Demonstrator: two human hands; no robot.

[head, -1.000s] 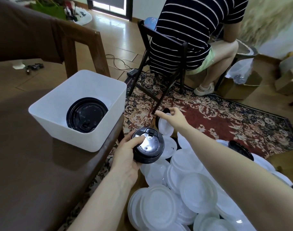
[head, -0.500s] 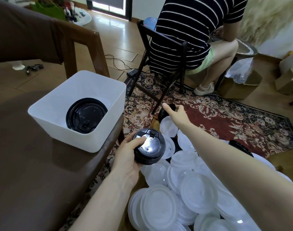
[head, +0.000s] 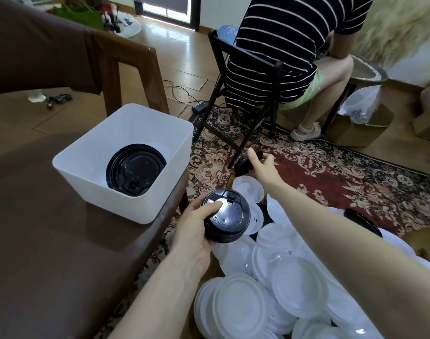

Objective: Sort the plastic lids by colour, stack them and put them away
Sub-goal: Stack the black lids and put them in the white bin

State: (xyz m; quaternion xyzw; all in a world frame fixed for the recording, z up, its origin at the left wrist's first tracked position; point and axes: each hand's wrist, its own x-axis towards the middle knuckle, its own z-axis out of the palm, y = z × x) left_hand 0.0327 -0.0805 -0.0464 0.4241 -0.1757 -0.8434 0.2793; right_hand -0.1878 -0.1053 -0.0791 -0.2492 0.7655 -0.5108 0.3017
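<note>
white lids (head: 299,299): loose heap at 5 o'clock, nearest the camera, overlapping each other; what they lie on is hidden.
left hand (head: 194,231): at 6 o'clock, just above the heap's left edge, fingers wrapped round a short stack of black lids (head: 225,217), thumb pressed on top.
stack of black lids: held tilted, top facing the camera, sip-flap side up.
stray black lid (head: 360,220): at 3 o'clock, lying on the white lids, partly behind the right forearm.
counter (head: 50,241): brown, fills 8 to 9 o'clock.
white bin (head: 125,194): on the counter edge at 10 o'clock, more black lids (head: 135,173) stacked inside, some white showing beneath.
right hand (head: 264,167): reaches out to 1 o'clock at the far end of the heap, fingers closed on a single black lid (head: 244,165), lid on edge.
rug (head: 343,177): patterned red, beyond the heap.
seated person (head: 282,45): striped shirt, on a dark chair (head: 236,99) at 12 o'clock, back to camera.
</note>
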